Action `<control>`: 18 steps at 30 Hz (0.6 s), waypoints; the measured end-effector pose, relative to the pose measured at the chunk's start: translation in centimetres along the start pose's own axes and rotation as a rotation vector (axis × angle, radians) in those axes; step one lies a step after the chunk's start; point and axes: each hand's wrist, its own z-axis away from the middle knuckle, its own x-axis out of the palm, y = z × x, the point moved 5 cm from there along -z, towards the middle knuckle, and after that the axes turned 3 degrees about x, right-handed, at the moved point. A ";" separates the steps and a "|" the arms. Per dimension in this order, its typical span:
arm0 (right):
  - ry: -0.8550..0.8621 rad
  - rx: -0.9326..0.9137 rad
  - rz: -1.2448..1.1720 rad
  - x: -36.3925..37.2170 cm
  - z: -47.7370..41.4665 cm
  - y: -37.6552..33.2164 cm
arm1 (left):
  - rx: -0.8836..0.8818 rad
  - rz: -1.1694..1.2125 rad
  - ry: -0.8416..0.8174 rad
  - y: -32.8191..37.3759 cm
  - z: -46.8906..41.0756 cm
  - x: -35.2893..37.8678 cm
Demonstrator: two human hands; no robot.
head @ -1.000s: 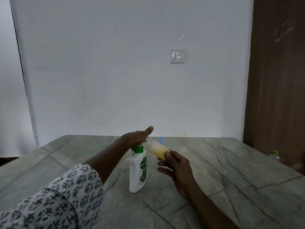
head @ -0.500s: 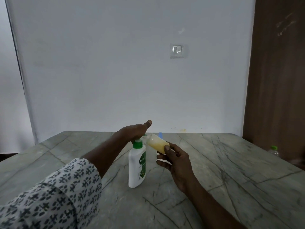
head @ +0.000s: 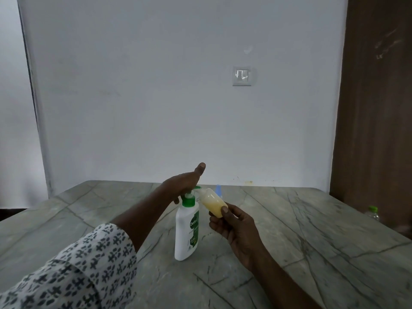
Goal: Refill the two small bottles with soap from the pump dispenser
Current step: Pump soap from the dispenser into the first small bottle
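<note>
A white pump dispenser [head: 186,233] with a green pump head stands upright on the marble table [head: 312,241]. My left hand [head: 180,182] lies flat on top of the pump head, thumb raised. My right hand [head: 234,226] grips a small clear bottle [head: 211,202] holding yellowish soap, tilted so its mouth meets the green nozzle. Just behind that bottle a small blue-tipped object [head: 218,190] shows on the table, mostly hidden.
A white wall with a light switch [head: 242,75] rises behind the table. A brown wooden panel [head: 376,108] stands at the right. A clear bottle with a green cap [head: 371,212] sits beyond the table's right edge.
The view has shifted slightly between frames. Both hands keep the same hold at the dispenser, the left hand staying on the pump head.
</note>
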 end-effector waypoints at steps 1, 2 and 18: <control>-0.011 0.026 -0.038 0.2 0.0 0.1 | 0.006 0.018 0.001 0.1 0.2 0.0; -0.019 0.051 -0.070 0.3 0.1 0.3 | 0.014 0.044 0.003 0.2 0.3 0.0; -0.066 0.163 -0.211 0.4 0.3 1.0 | 0.100 0.169 0.134 0.4 0.5 -0.8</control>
